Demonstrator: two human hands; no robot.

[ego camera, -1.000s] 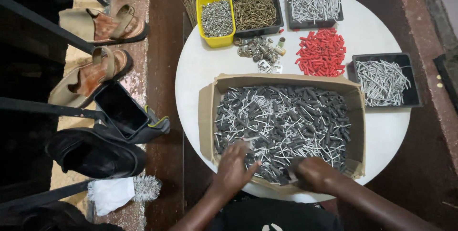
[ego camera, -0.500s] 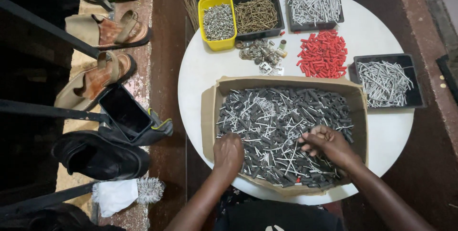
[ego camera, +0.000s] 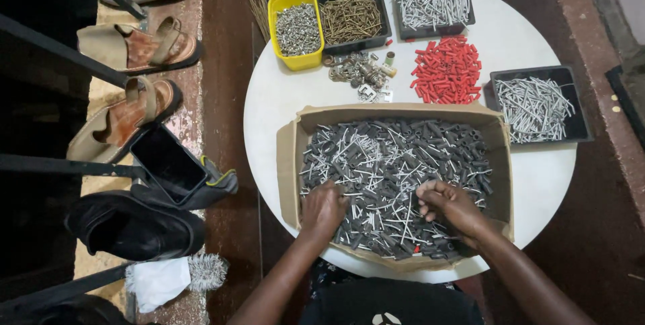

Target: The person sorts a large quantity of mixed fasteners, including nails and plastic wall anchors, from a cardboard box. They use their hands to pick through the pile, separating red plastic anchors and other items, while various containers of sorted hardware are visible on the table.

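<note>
Two hands work inside the cardboard box of mixed grey plugs and nails at the near edge of the round white counter: the left hand is curled palm-down in the heap, its grip hidden, and the right hand is closed on several pieces. Sorted trays, a yellow tub and red plugs line the far rim, leaving bare white only between them.

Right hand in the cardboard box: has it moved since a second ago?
Yes. The right hand has shifted away from the near wall of the brown cardboard box, farther in over the grey plugs and nails.
</note>
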